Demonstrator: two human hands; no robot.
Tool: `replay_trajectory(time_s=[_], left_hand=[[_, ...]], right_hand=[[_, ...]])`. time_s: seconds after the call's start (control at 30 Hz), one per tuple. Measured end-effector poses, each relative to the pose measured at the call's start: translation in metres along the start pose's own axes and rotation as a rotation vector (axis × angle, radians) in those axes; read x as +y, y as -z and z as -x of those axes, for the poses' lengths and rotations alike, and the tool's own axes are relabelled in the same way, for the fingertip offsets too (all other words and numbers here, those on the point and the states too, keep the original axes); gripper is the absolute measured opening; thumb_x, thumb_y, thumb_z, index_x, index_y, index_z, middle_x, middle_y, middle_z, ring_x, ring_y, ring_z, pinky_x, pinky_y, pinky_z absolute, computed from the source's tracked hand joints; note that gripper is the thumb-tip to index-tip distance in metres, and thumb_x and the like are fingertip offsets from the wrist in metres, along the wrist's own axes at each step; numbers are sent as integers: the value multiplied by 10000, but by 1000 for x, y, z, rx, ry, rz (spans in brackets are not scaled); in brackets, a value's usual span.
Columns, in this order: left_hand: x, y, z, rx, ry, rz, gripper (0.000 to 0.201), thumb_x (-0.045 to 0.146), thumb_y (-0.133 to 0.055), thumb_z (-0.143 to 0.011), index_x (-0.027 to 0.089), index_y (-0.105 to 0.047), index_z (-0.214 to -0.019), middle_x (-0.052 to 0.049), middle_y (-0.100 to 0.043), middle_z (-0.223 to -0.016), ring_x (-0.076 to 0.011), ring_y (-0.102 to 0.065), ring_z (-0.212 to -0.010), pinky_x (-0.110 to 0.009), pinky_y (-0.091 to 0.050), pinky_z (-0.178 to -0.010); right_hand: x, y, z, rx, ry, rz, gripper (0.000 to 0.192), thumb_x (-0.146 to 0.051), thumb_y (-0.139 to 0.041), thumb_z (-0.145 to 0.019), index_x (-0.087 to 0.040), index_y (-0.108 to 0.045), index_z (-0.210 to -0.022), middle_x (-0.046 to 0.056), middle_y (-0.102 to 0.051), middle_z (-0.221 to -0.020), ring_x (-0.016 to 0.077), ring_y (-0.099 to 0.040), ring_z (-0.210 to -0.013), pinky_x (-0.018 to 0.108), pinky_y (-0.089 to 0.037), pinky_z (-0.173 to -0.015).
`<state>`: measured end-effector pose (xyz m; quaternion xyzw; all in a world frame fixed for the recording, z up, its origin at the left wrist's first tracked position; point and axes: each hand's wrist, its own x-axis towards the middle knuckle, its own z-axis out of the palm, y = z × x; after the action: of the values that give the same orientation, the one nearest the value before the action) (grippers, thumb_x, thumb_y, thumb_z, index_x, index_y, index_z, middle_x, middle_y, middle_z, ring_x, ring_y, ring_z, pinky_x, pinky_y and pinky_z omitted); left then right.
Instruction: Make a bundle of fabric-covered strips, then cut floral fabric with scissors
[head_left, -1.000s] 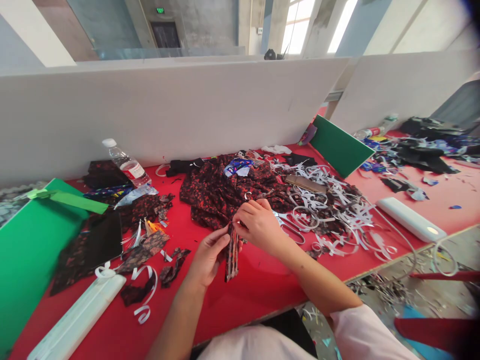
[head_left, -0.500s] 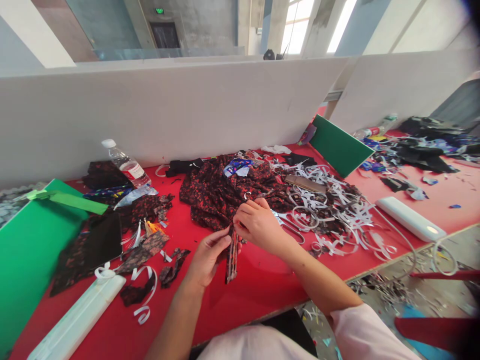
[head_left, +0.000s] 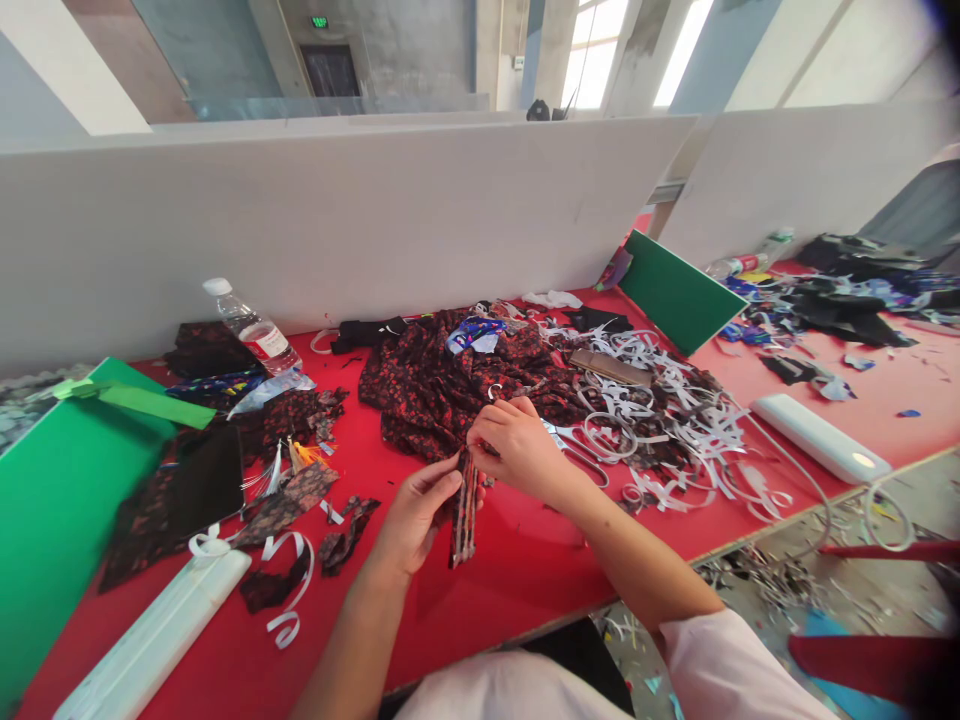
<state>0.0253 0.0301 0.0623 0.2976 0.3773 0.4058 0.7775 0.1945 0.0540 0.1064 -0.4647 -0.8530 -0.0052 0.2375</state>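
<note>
While pinched near its upper end, striped strip [head_left: 463, 520]: hanging over the red table [head_left: 532, 590], just below the centre of the frame.
Left hand [head_left: 416, 505]: gripping the strip between thumb and fingers; best held steady, with the edges flat.
Right hand [head_left: 517, 445]: bunched at the same end, apparently pinching it too; best moved in small, even motions.
Floral cloth [head_left: 420, 390]: heaped just beyond both hands, mid-frame; hard to say whether joined to the strip.
White ribbons [head_left: 716, 445]: tangled right of centre; best left clear of the fingers.
</note>
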Motion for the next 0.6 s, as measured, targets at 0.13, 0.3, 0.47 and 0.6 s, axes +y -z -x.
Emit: replay_trajectory(time_s=[0.13,0.3,0.47,0.6], left_hand=[[0,0,0,-4,-6,6,346,258,-707,-686,158,-642,-1011,-72,-713,-824,-223,-675,-793,-338,-512,-743],[0,-1,0,-2,-1,2,370,273,-715,-676,162,-644,-1022,-74,-714,-828,-228,-675,-791,-343,-513,-745],[0,-2,1,-7,-11,24,393,266,-706,-688,162,-633,-1060,-79,-714,-850,-244,-666,-844,-345,-516,-742],[1,-1,0,-41,-22,61,390,251,-677,-720,169,-613,-1096,-89,-711,-895,-233,-670,-832,-343,-518,-751]], right_hand=[[1,-2,1,13,-6,-17,83,-150,-531,-783,-184,-580,-724,14,-590,-758,143,-499,-767,292,-268,-756],[1,-4,2,33,-19,-39,85,-135,-524,-776,-184,-573,-726,9,-590,-761,137,-495,-751,289,-271,-753],[1,-5,1,43,-53,-114,72,-131,-544,-765,-180,-574,-722,4,-605,-768,138,-513,-761,281,-283,-747],[6,-7,2,63,-118,-303,72,-129,-555,-766,-183,-578,-725,-15,-610,-752,120,-539,-742,266,-306,-752]])
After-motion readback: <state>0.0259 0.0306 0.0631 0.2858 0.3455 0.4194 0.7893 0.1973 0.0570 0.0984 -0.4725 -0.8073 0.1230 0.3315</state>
